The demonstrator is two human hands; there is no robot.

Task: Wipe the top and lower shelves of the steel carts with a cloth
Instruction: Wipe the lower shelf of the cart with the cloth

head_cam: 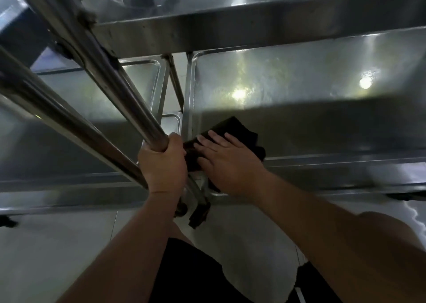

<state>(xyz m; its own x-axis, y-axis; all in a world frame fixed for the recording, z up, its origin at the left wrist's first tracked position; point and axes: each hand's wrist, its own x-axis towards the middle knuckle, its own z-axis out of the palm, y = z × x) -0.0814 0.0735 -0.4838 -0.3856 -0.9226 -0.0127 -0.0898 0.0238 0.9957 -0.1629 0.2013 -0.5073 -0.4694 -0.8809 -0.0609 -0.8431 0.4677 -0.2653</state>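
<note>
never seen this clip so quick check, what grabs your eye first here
Near the middle, the right hand presses flat on a black cloth at the near left corner of a lower steel shelf. Just left of it, the left hand grips a slanting steel cart handle bar. Two bright light reflections glare on the shelf further back.

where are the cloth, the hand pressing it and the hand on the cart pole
cloth (232,127): head view, on its dark far edge beyond the fingertips
right hand (227,162): head view, on the back of the hand, flat on the cloth
left hand (164,162): head view, on the back of the hand gripping the steel pole (110,76)
</note>
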